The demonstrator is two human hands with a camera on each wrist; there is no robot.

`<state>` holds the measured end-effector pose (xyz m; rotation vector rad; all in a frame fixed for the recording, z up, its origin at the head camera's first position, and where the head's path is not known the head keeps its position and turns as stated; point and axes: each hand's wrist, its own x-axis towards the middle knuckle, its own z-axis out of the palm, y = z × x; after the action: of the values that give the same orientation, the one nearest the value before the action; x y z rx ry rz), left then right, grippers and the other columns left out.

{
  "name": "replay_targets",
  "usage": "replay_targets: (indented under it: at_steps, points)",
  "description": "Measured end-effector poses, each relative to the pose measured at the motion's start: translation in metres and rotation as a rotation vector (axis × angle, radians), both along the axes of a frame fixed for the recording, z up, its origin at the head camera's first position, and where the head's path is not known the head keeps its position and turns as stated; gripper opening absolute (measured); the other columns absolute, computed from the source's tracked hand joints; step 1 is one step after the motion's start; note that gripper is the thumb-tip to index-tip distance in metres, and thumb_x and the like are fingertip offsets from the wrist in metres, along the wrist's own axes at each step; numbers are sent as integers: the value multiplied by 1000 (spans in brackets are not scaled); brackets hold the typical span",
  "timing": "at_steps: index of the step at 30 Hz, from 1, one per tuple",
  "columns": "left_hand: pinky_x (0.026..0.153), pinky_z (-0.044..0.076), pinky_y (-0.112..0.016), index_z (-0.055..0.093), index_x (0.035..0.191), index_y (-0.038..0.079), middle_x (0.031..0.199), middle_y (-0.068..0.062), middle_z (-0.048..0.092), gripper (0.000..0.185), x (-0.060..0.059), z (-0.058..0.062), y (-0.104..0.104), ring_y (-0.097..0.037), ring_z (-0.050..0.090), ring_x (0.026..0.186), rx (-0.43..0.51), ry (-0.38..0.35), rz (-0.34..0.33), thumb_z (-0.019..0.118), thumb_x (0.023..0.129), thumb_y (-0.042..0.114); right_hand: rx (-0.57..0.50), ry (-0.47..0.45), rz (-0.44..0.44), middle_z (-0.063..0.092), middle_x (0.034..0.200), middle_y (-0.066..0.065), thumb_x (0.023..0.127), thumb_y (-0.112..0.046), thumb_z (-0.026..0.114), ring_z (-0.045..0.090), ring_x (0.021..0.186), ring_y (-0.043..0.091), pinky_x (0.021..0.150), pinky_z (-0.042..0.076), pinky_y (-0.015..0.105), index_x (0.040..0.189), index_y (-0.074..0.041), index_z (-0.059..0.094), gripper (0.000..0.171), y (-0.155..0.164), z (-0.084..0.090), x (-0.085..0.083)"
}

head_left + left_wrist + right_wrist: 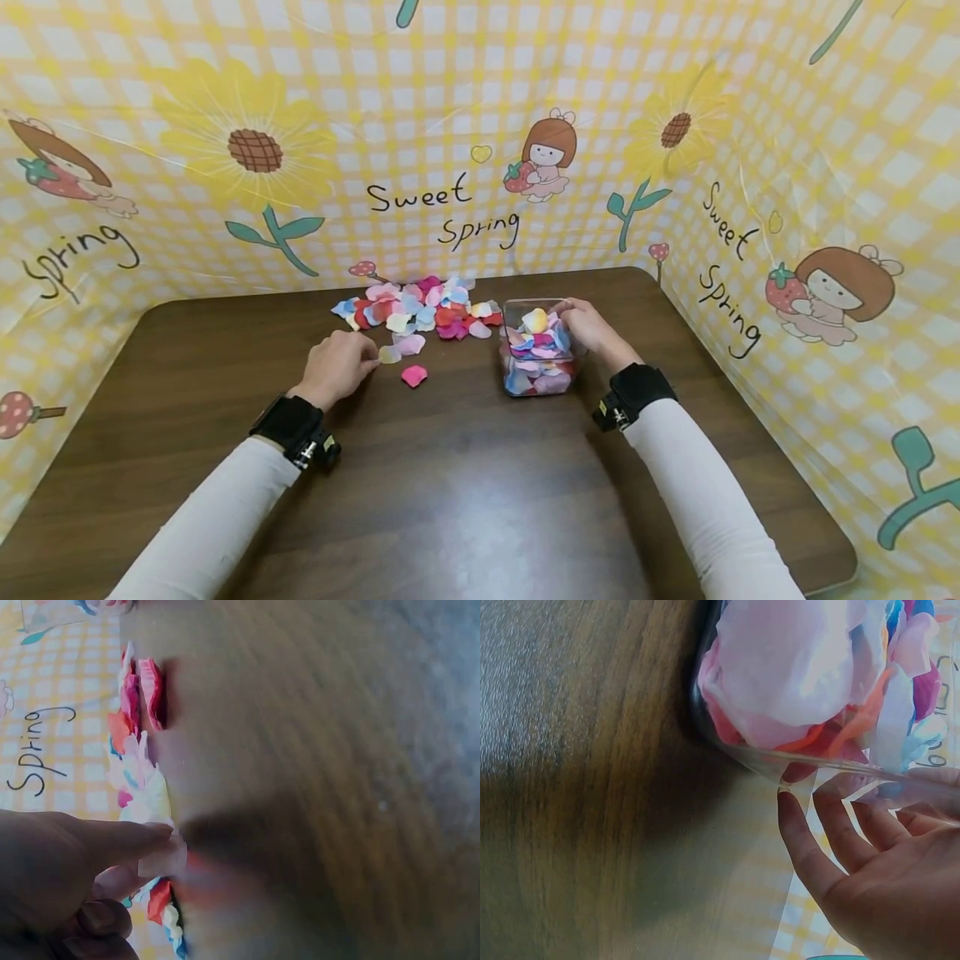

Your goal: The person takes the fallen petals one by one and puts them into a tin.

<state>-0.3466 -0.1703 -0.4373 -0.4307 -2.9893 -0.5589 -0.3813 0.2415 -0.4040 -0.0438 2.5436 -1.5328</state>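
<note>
Clear box [540, 346] heaped with petals; right hand [592, 329] steadies it, left hand [337, 367] pinches pale petal [389, 355]

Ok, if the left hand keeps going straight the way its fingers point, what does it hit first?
The left hand is already at a pale petal; straight on, it would likely meet the pink petal just beyond, though depth is unclear.

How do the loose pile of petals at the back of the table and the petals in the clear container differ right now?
The loose pile of coloured fabric petals lies spread flat on the brown wooden table; the petals in the clear square container are stacked high. The left hand pinches a pale petal at the pile's edge; the right hand rests against the container. Both share mixed pink, blue, white colours.
</note>
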Motion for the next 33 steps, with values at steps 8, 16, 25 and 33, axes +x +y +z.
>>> replay_targets:
  at_steps: [8, 16, 25, 33]
  points:
    - [64, 50, -41, 82, 98, 10, 91, -5, 77, 13, 4, 53, 72, -25, 67, 80, 142, 243, -132, 79, 92, 22, 18, -5, -5, 50, 140, 24, 93, -7, 39, 46, 125, 37, 107, 34, 52, 129, 7, 56, 42, 10, 2, 2]
    - [72, 54, -36, 82, 104, 14, 101, -1, 78, 13, -7, 80, 186, -18, 71, 91, 159, 283, -356, 74, 96, 21, -1, 18, -9, 52, 138, 24, 94, -7, 38, 47, 124, 36, 110, 34, 53, 125, 9, 57, 40, 3, 2, -1]
    - [79, 55, -42, 74, 123, 12, 120, -6, 73, 38, -11, 66, 146, -25, 68, 104, 226, 173, -269, 76, 93, 35, 24, 15, -8, 53, 137, 23, 92, -6, 40, 48, 123, 36, 107, 36, 52, 127, 6, 58, 41, -3, -4, 0]
    - [77, 52, -51, 73, 123, 10, 127, -14, 69, 35, -8, 57, 39, -35, 65, 112, 218, 140, -63, 73, 96, 32, -3, -18, 0, 50, 141, 25, 91, -4, 39, 46, 127, 38, 110, 34, 54, 130, 7, 55, 44, -1, -1, -1]
